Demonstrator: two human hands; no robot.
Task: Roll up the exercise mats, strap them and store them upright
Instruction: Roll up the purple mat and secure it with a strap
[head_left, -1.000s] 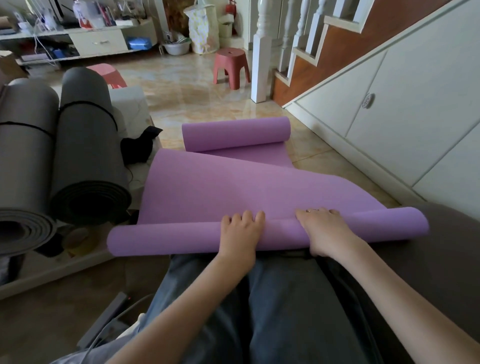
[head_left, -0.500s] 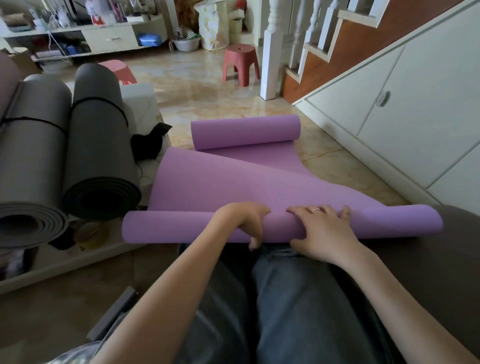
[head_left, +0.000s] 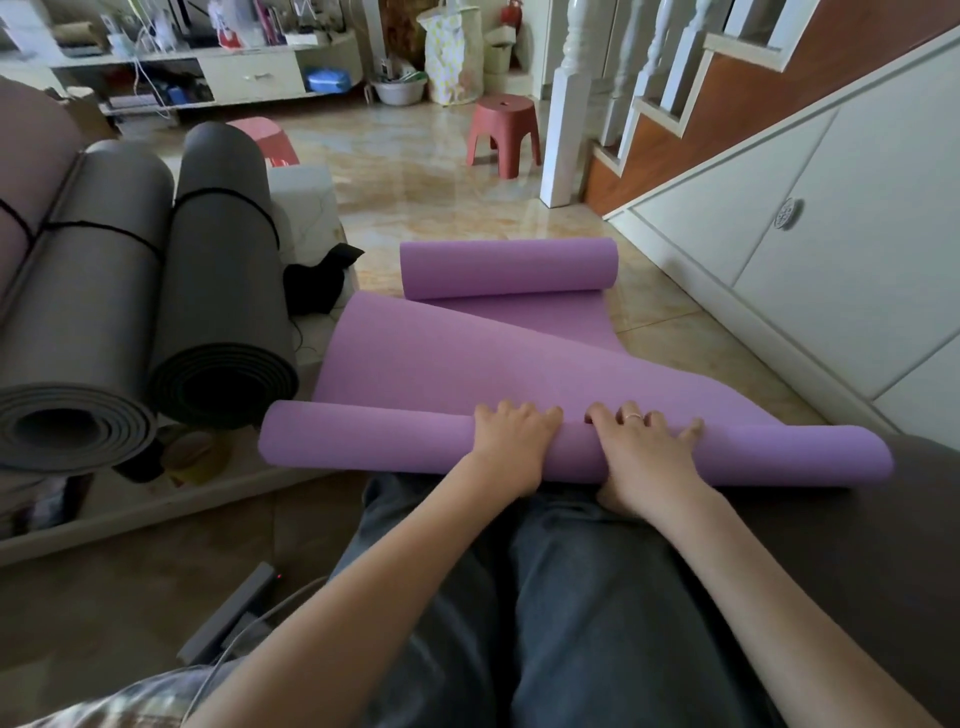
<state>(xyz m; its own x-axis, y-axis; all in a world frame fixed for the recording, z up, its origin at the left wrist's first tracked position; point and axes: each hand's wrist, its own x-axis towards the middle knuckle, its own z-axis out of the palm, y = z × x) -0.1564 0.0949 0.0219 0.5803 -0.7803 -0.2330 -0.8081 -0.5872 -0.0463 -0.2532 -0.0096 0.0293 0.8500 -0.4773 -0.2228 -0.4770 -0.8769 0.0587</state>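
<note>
A purple exercise mat (head_left: 467, 364) lies partly rolled across the person's lap, its near end a tight roll and its far end curled into a second roll on the tiled floor (head_left: 415, 171). The left hand (head_left: 511, 447) and the right hand (head_left: 644, 457) rest side by side on top of the near roll, fingers (head_left: 540, 415) extended and draped over its far edge. Strapped grey rolled mats (head_left: 208, 286) lie to the left, beside a red plastic stool (head_left: 501, 130) further off.

On your left, rolled grey foam mats (head_left: 218, 291) crowd the purple foam mat (head_left: 467, 358); the tiled floor (head_left: 447, 187) beyond lies open.
</note>
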